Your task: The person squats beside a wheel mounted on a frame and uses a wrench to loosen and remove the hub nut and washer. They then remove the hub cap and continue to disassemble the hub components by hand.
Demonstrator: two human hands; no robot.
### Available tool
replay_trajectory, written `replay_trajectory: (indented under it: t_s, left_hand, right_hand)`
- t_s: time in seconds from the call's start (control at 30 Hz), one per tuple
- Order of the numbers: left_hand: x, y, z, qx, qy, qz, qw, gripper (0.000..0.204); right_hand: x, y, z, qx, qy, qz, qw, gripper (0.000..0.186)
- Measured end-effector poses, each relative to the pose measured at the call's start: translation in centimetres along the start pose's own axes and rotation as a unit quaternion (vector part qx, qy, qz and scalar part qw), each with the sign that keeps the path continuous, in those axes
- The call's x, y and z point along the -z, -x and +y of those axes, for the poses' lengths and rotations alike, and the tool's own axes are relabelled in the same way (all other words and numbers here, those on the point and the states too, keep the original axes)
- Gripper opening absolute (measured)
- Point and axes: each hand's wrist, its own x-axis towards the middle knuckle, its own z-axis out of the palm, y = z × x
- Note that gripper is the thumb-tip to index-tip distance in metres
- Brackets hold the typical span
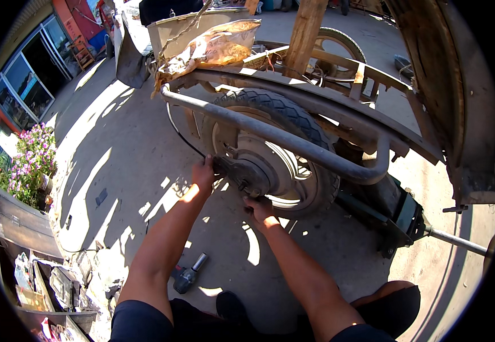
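We bring both hands to the wheel's hub (pixel 256 178): our left hand (pixel 204 171) curls its fingers at the hub's dark metal arm, beside a black cable (pixel 186 141), and our right hand (pixel 260 210) bends its fingers just below. Our fingertips are lost in shadow, so we cannot tell whether either hand grips anything. A grey bar (pixel 270 131) crosses in front of the wheel (pixel 284 185) and hides part of it; our upper arms are cut off below. The wheel stands upright beneath a rusty frame (pixel 338 108), its tyre black and treaded, its pale rim dusty. Around it, sunlight patches the grey ground (pixel 284 268), where a power tool (pixel 186 279) lies; pink flowers (pixel 32 159) and glass doors (pixel 28 85) stand leftward.
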Motion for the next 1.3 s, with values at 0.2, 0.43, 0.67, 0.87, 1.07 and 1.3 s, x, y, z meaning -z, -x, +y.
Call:
replay_trajectory:
  t_s: [0.2,0.43,0.67,0.87,1.07,1.3]
  left_hand:
    - [0.1,-0.7,-0.7,-0.010,-0.036,-0.025,0.999,0.037]
    - [-0.2,-0.2,-0.1,0.007,-0.030,-0.035,0.999,0.039]
    - [1.1,0.7,0.0,0.050,0.011,-0.118,0.992,0.038]
    - [1.0,1.6,-0.8,0.032,0.022,-0.155,0.987,0.020]
    - [1.5,0.9,-1.8,0.001,-0.019,-0.178,0.984,0.025]
    - [1.2,1.0,-2.1,0.021,-0.036,-0.212,0.976,0.022]
  right_hand:
    - [0.1,0.2,-0.2,-0.003,-0.013,0.006,1.000,0.019]
    - [0.0,0.4,-0.4,-0.003,0.004,0.015,1.000,0.018]
    - [-0.1,0.8,-0.6,0.016,0.054,0.030,0.998,0.018]
    - [-0.4,0.9,-0.6,0.039,0.088,0.043,0.994,0.024]
    - [-0.7,1.2,-0.9,0.067,0.140,0.034,0.987,0.036]
    - [-0.1,0.5,-0.5,0.077,0.206,0.035,0.975,0.040]
